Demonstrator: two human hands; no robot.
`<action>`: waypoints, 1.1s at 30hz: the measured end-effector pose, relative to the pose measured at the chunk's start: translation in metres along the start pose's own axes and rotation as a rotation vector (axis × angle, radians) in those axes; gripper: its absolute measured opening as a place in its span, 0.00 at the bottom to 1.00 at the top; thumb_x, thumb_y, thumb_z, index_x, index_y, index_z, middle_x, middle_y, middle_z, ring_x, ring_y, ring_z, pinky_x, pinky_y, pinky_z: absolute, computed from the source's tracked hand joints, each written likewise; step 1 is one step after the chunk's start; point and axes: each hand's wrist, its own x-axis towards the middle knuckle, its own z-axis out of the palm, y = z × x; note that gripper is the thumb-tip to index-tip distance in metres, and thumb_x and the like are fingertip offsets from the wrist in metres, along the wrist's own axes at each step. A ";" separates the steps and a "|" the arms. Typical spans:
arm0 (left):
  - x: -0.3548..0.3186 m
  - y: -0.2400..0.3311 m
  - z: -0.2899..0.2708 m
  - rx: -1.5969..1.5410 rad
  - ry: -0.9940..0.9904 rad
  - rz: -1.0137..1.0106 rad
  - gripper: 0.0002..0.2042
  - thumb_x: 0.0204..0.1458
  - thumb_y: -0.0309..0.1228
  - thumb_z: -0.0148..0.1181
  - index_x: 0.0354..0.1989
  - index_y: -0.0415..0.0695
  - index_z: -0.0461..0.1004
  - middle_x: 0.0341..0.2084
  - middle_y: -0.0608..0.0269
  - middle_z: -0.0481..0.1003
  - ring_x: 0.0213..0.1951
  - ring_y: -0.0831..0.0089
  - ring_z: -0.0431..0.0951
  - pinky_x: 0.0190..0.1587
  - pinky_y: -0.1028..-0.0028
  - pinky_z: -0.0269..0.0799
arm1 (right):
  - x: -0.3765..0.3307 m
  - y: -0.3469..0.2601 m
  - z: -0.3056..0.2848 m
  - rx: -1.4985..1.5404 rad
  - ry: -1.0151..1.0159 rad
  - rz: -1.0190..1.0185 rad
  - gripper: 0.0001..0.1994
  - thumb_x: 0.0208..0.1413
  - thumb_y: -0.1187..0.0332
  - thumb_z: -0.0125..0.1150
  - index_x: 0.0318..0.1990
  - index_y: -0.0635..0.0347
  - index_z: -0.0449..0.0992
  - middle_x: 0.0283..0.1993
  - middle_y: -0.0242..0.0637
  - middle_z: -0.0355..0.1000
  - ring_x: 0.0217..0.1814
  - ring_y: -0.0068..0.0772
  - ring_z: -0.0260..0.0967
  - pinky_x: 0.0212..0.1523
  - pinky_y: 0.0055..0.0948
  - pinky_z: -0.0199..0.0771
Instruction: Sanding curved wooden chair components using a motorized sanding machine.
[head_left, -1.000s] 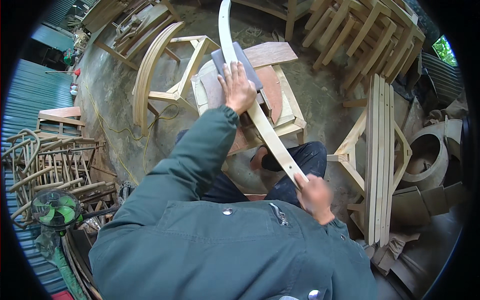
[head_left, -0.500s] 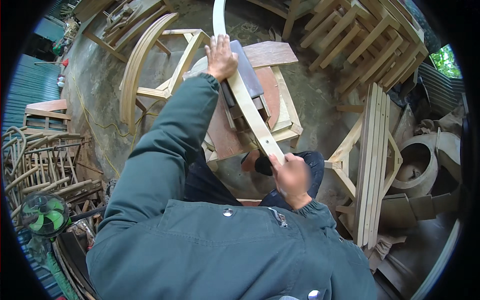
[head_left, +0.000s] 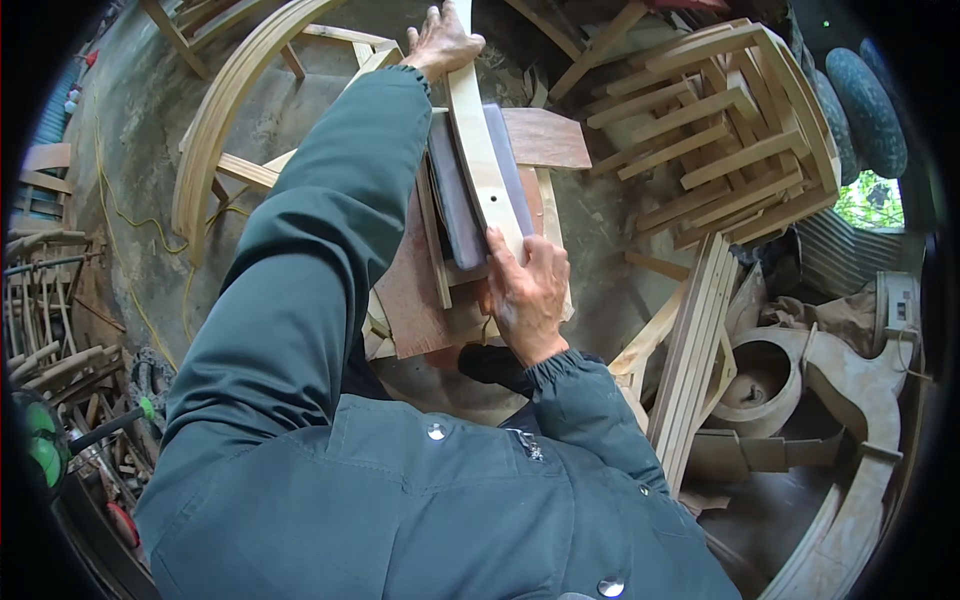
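A long, curved, pale wooden slat (head_left: 478,150) with a small dark hole near its near end lies across a smooth grey slab (head_left: 457,215). My left hand (head_left: 441,43) is closed around the slat's far part. At the near end, my right hand (head_left: 528,298) grips it with the thumb on its upper face and the fingers partly hidden. The slab rests on a low wooden stand with a reddish-brown plywood sheet (head_left: 410,310) below it. A loose piece of board (head_left: 546,138) sticks out on the stand's far right.
Curved wooden frames (head_left: 215,120) stand at the far left. Stacked wooden frames (head_left: 740,130) rise at the far right, with a bundle of long strips (head_left: 690,350) nearer me. A round-mouthed machine housing (head_left: 755,385) lies beyond them. A yellow cord (head_left: 112,205) crosses the floor.
The slat has slid away from me over the grey slab, both hands going with it. My right hand has come forward and left. The view has shifted too.
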 end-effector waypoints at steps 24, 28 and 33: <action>-0.068 0.025 -0.034 0.144 -0.115 0.098 0.41 0.59 0.44 0.48 0.81 0.47 0.46 0.79 0.34 0.39 0.80 0.42 0.31 0.78 0.43 0.24 | 0.034 0.002 0.017 -0.204 -0.064 -0.040 0.31 0.56 0.71 0.58 0.71 0.46 0.68 0.45 0.42 0.61 0.48 0.47 0.61 0.49 0.44 0.61; -0.153 0.039 -0.031 0.251 -0.073 0.140 0.40 0.60 0.44 0.47 0.80 0.42 0.46 0.78 0.31 0.38 0.80 0.39 0.26 0.77 0.41 0.18 | -0.035 0.000 -0.025 -0.145 -0.071 -0.070 0.28 0.61 0.70 0.59 0.71 0.47 0.69 0.45 0.45 0.63 0.48 0.49 0.62 0.48 0.45 0.63; -0.287 0.061 -0.023 0.333 -0.091 0.193 0.41 0.61 0.46 0.48 0.79 0.35 0.46 0.77 0.25 0.39 0.79 0.34 0.27 0.76 0.39 0.19 | -0.146 -0.002 -0.090 0.043 -0.172 -0.056 0.32 0.56 0.73 0.65 0.70 0.48 0.69 0.44 0.44 0.63 0.47 0.49 0.63 0.47 0.44 0.64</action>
